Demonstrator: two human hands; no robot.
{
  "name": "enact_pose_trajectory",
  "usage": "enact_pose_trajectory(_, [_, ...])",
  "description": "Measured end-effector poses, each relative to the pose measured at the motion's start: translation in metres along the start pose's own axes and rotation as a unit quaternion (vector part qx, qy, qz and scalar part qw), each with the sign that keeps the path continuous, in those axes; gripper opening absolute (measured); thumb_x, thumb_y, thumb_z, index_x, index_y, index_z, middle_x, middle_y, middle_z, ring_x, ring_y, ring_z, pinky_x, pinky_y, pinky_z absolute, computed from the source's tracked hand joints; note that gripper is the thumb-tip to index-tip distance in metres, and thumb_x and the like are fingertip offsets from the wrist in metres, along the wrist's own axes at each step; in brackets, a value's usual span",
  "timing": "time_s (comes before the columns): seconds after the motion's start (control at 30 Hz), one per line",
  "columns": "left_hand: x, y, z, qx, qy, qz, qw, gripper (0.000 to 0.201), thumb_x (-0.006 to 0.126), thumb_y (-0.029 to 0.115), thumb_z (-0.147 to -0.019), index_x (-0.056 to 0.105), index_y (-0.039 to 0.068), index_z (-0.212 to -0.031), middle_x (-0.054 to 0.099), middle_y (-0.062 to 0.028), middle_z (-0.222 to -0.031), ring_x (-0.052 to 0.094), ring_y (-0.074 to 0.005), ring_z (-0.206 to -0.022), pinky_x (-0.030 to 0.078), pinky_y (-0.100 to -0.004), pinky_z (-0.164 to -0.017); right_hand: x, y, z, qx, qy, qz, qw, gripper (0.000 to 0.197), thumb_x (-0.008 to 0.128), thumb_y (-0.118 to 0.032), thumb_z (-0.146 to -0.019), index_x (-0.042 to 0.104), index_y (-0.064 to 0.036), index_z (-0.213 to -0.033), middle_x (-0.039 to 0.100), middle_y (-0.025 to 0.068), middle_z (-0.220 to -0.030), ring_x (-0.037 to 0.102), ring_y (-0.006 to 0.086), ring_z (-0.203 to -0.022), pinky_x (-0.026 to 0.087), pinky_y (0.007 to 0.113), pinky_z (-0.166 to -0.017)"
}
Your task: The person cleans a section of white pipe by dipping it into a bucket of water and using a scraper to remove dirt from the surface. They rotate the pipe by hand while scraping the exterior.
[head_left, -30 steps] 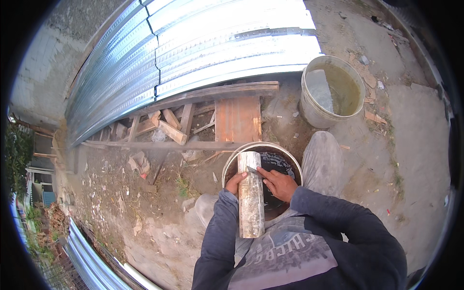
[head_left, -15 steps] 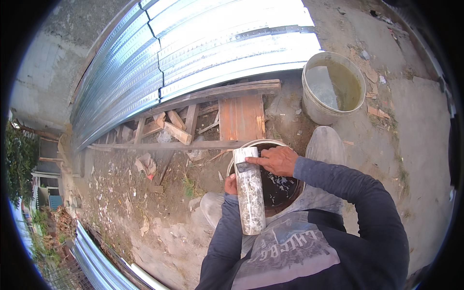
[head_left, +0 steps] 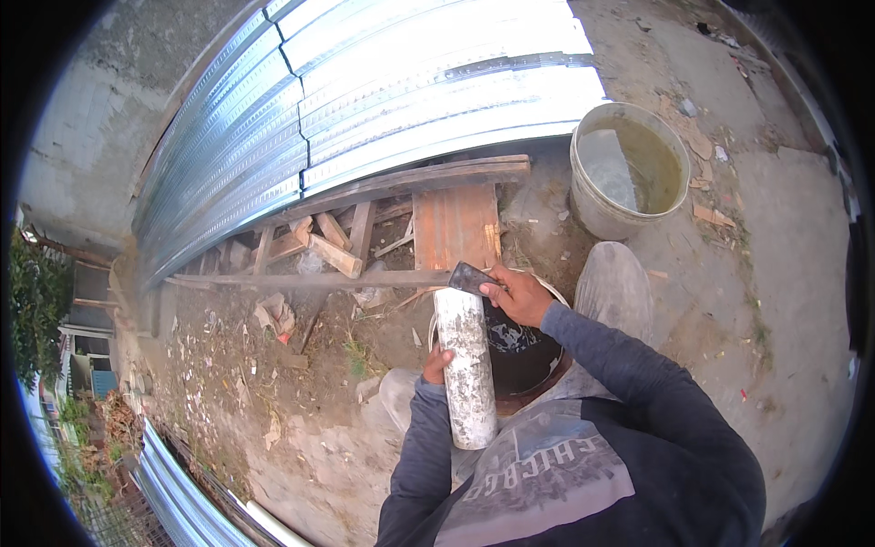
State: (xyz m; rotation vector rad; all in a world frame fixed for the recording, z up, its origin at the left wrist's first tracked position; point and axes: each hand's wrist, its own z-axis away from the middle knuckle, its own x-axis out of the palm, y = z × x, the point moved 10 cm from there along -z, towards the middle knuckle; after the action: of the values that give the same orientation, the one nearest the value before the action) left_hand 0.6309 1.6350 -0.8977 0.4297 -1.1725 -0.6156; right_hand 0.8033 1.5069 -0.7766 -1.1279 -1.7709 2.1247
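Note:
A white cylinder, like a piece of pipe, mottled with grey-brown grime (head_left: 467, 374), lies lengthwise in front of me, its near end against my shirt. My left hand (head_left: 437, 365) is closed on its left side, with only the thumb area showing. My right hand (head_left: 518, 296) grips a small dark rectangular block (head_left: 471, 278) just past the cylinder's far end. I cannot tell whether the block touches the cylinder. Beneath both is a round bucket (head_left: 565, 357) of dark liquid, between my knees, with pale patches on the surface.
A pale bucket of murky water (head_left: 580, 173) stands beyond my right knee. Shiny corrugated metal sheets (head_left: 392, 100) rest on a wooden frame (head_left: 365, 276) ahead. Wood offcuts (head_left: 335, 253) and litter lie on the dirt to the left; more metal sheeting (head_left: 182, 492) is at lower left.
My right hand with the dark block has moved up and off the cylinder's far part, and the block has turned. The cylinder has shifted slightly toward me; my left hand still grips it.

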Motion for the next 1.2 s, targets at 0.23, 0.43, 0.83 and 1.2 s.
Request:
enact_pose_trajectory(0.23, [0.022, 0.006, -0.004, 0.013, 0.029, -0.006, 0.999, 0.073, 0.078, 0.036, -0.083, 0.056, -0.006, -0.137, 0.072, -0.0172, -0.114, 0.074, -0.0267, -0.095, 0.061, -0.0397, -0.086, 0.004, -0.017, -0.006, -0.002, 0.014, 0.080, 0.997, 0.039, 0.055, -0.046, -0.105, 0.059, -0.0079, -0.112, 0.071, 0.0259, -0.088, 0.070, 0.0482, -0.090, 0.053, 0.057, -0.079])
enact_pose_trajectory(0.43, [0.029, 0.009, -0.002, 0.022, 0.031, -0.016, 0.999, 0.073, 0.078, 0.033, -0.083, 0.053, -0.007, -0.139, 0.071, -0.0175, -0.117, 0.074, -0.0272, -0.096, 0.061, -0.0390, -0.086, 0.024, -0.026, -0.003, -0.001, -0.067, 0.152, 0.986, 0.038, 0.053, -0.046, -0.105, 0.057, -0.0085, -0.114, 0.071, 0.0251, -0.089, 0.071, 0.0476, -0.091, 0.053, 0.058, -0.081])
enact_pose_trajectory(0.83, [-0.014, 0.011, -0.009, 0.033, 0.109, 0.036, 0.993, 0.072, 0.062, 0.040, -0.087, 0.054, -0.007, -0.141, 0.070, -0.0214, -0.124, 0.072, -0.0319, -0.107, 0.058, -0.0423, -0.096, 0.002, -0.075, 0.029, -0.272, 0.093, 0.264, 0.921, 0.061, 0.069, -0.006, -0.091, 0.058, -0.0240, -0.148, 0.059, 0.0092, -0.120, 0.065, 0.0293, -0.102, 0.055, 0.044, -0.082])
enact_pose_trajectory(1.2, [0.016, 0.004, -0.001, -0.014, 0.054, -0.046, 0.997, 0.077, 0.082, 0.026, -0.077, 0.050, -0.001, -0.143, 0.068, -0.0158, -0.123, 0.073, -0.0272, -0.105, 0.062, -0.0416, -0.092, 0.033, -0.082, 0.021, -0.326, -0.050, 0.330, 0.885, 0.064, 0.068, -0.013, -0.087, 0.056, -0.0251, -0.149, 0.062, 0.0044, -0.126, 0.063, 0.0224, -0.105, 0.049, 0.039, -0.082])
